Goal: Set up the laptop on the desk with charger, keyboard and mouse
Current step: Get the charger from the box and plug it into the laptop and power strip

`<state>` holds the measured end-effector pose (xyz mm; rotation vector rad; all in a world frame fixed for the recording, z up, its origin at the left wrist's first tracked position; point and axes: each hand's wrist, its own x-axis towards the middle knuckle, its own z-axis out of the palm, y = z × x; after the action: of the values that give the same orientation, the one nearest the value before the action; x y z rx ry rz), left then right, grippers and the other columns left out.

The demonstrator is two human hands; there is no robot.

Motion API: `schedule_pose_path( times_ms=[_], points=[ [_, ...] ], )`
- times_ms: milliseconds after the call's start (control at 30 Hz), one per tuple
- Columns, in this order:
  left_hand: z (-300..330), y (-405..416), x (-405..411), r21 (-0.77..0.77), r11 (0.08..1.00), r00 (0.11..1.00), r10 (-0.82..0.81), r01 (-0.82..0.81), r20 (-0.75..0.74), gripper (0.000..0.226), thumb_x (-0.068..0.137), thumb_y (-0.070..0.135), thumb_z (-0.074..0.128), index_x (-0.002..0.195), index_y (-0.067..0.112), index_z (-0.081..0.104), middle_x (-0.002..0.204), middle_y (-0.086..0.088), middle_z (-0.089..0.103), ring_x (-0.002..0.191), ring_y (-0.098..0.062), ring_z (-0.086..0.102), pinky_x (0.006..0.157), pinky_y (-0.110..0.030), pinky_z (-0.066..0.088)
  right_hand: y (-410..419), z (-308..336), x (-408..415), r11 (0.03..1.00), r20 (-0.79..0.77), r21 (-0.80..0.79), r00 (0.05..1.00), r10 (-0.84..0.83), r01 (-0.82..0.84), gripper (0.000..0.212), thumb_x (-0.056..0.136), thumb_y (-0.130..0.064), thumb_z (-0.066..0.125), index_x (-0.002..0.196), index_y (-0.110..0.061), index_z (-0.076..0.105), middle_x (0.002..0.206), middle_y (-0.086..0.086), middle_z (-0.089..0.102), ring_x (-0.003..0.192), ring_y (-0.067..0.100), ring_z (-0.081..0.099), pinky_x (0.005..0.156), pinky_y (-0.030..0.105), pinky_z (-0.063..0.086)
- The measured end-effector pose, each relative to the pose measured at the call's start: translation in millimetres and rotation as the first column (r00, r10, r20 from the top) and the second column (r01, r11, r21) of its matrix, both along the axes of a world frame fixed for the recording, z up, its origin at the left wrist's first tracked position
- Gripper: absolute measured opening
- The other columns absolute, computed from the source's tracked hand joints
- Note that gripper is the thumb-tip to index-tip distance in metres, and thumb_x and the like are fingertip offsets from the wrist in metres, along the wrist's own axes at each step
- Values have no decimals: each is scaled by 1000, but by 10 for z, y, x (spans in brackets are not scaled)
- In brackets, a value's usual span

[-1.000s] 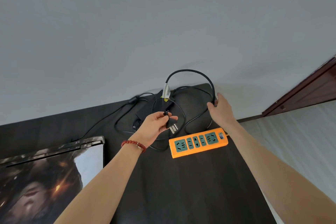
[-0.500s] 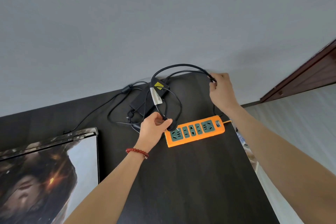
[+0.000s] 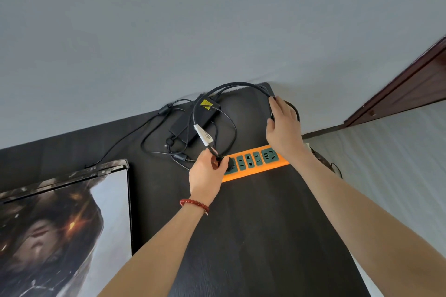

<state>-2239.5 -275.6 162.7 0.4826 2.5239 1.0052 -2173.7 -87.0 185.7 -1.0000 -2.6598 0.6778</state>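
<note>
An orange power strip (image 3: 255, 169) with green sockets lies across the dark desk (image 3: 265, 236). My left hand (image 3: 206, 176) grips the charger's black plug (image 3: 220, 159) at the strip's left-most socket. A white tag (image 3: 204, 135) hangs on the cable just above that hand. My right hand (image 3: 282, 128) holds a loop of the thick black charger cable (image 3: 241, 85) above the strip's right end. The black charger brick (image 3: 193, 123) with a yellow label rests behind the strip among coiled wires. The laptop's open screen (image 3: 65, 224) shows at the lower left.
A grey wall (image 3: 217, 31) rises behind the desk. A thin black lead (image 3: 125, 138) runs from the laptop's top edge to the charger. The desk's right edge drops off by a dark red wooden frame (image 3: 398, 94).
My left hand has carried the plug down from above the desk onto the strip's left socket. My right hand has lifted and shifted the cable loop.
</note>
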Motion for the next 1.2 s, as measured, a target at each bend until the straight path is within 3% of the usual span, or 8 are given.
schedule_pose_path(
  times_ms=[133,200,333,433,533,667,900,1200],
  points=[
    [-41,19,73,10,1000,995,-14,16,-102,15,84,34,62,86,20,57,75,10,53,80,-14,55,68,-30,48,-102,-37,128,1000,-35,26,999,9,-8,54,91,-9,47,142,-11,29,149,10,33,134,28,32,105,46,35],
    [-63,14,70,-53,998,976,-53,43,-210,19,83,35,63,85,16,63,76,9,54,87,-17,50,77,-33,41,-175,-87,218,999,-78,33,997,0,2,53,89,-7,47,140,-9,32,147,11,36,134,27,34,107,44,32],
    [-118,39,225,-153,987,928,-110,58,-356,22,82,34,64,78,13,58,82,0,58,86,-20,49,76,-31,32,-359,-255,426,998,-57,48,998,38,-35,52,88,-3,47,138,-11,36,149,11,32,138,25,29,114,46,22],
    [-156,58,249,-132,991,937,-72,28,-343,22,83,33,64,78,12,59,84,0,58,84,-20,49,74,-29,28,-477,-412,556,987,63,137,995,81,-89,53,86,-7,51,137,-13,38,152,13,26,142,27,20,114,49,13],
    [-155,48,203,-121,992,940,-75,36,-333,21,83,35,63,81,13,60,84,3,57,83,-16,46,74,-27,25,-546,-478,616,983,125,158,989,78,-97,55,86,-10,52,139,-11,35,152,14,28,142,28,19,113,49,12],
    [-182,49,230,-89,996,946,-31,2,-322,21,84,33,63,77,14,57,81,3,54,79,-16,46,74,-27,25,-638,-594,671,947,206,157,947,247,-281,53,89,-17,50,140,-10,35,150,12,33,141,27,23,115,45,8],
    [-242,50,240,-106,994,924,-72,34,-376,20,85,31,62,81,12,59,82,-1,58,74,-18,52,74,-27,28,-590,-662,697,913,324,172,896,302,-370,59,94,-34,37,146,-16,17,157,8,12,145,25,4,116,44,-4],
    [-347,36,239,-65,997,936,-59,38,-346,20,88,33,58,86,13,58,84,2,54,63,-11,42,75,-27,33,-590,-672,697,891,431,164,843,321,-423,75,91,-46,39,147,-14,-1,157,11,-4,144,29,-8,113,48,-10]
  ],
)
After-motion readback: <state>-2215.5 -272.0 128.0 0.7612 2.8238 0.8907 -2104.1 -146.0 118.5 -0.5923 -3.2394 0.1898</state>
